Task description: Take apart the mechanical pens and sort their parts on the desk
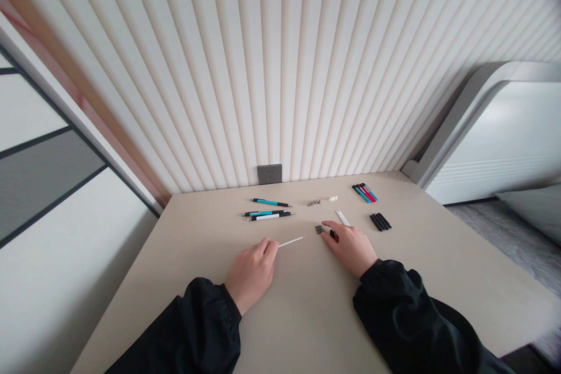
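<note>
My left hand (253,269) is closed in a pinch on one end of a thin white pen refill (291,242), which points right just above the table. Farther right, my right hand (350,245) is low over the table, its thumb and index finger apart. Small dark grey pieces (318,229) lie at those fingertips, too small to name. Black pen parts (332,234) show partly beneath the palm. Behind this hand lie more white refills (343,218).
At the back left lie a blue pen (270,202) and further blue and white pens (269,216). Grey tips (314,203) and small white parts (333,198) lie in rows. Coloured barrels (364,193) and black grips (381,222) are at right. A socket (269,174) is on the wall.
</note>
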